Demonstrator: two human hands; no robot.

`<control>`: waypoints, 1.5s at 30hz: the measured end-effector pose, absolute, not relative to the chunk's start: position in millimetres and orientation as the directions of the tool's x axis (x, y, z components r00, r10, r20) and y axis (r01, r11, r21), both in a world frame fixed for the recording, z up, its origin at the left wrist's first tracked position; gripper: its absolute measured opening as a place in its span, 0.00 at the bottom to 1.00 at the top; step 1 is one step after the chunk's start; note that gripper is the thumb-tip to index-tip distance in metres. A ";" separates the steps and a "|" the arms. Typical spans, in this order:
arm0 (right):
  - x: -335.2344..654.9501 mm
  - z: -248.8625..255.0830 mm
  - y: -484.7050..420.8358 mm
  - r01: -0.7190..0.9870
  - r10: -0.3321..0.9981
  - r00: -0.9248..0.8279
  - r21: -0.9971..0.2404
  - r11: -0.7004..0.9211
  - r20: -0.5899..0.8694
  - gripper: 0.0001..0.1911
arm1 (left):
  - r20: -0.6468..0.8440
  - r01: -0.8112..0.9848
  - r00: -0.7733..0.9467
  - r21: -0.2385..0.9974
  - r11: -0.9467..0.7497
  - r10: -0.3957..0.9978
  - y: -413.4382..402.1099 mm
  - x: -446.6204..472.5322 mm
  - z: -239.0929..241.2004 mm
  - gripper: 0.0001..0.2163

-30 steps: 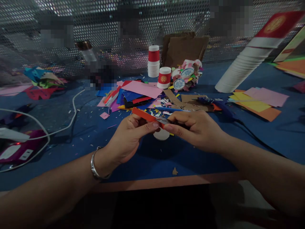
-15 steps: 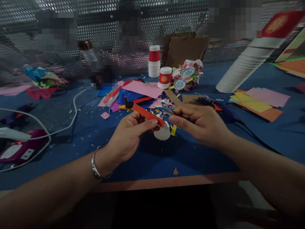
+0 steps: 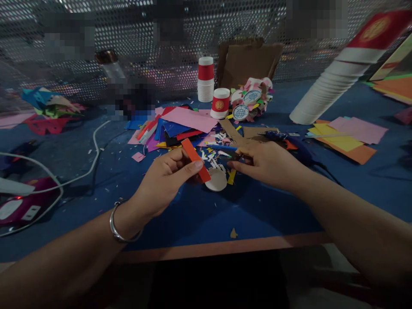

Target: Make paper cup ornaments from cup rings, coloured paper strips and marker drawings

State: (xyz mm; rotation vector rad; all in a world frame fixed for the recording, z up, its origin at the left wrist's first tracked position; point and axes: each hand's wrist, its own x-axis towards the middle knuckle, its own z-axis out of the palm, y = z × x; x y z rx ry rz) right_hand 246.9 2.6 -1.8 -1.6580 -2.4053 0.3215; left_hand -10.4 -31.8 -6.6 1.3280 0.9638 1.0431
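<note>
My left hand (image 3: 172, 176), a metal bangle at its wrist, pinches an orange paper strip (image 3: 195, 159) between thumb and fingers. The strip slants down to the right, its lower end over a pale round disc (image 3: 216, 180) on the table. To the right, my right hand (image 3: 270, 163) is closed around what looks like scissors, mostly hidden by the fingers. A slim blue length (image 3: 222, 147) shows at its fingertips; whether it is part of the tool or a separate pen I cannot tell. Small paper scraps (image 3: 214, 161) lie between the hands.
Coloured paper sheets (image 3: 189, 120) are piled behind my hands. Farther back are stacked paper cups (image 3: 206, 79) and a paper-covered ball (image 3: 252, 98). A tall cup stack (image 3: 337, 77) leans at right near a glue gun (image 3: 298, 148). A white cable (image 3: 95, 150) crosses the left side.
The orange strip has turned steeper, and its lower end has moved down and left. My right hand has shifted slightly, away from the strip. The view has moved a little.
</note>
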 end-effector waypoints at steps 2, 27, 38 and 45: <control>245.1 -2.6 1.7 0.885 0.929 -0.367 -0.290 0.364 0.043 0.18 | 0.021 -0.020 0.270 1.000 -0.016 0.963 -30.1 -11.9 -8.6 0.08; 235.2 -3.5 -11.7 0.542 0.840 -0.543 -0.771 0.333 -0.019 0.30 | -0.026 0.085 0.223 0.996 0.007 0.975 -31.0 -11.5 -2.6 0.11; 235.7 -0.2 -12.7 0.533 0.839 -0.544 -0.776 0.338 -0.008 0.27 | 0.080 0.042 0.211 0.995 -0.091 0.974 -22.4 -18.1 -4.2 0.19; 236.4 -2.8 -10.4 0.515 0.833 -0.549 -0.813 0.272 -0.069 0.26 | 0.033 0.242 0.286 0.965 -0.105 0.958 -28.5 -19.7 2.2 0.18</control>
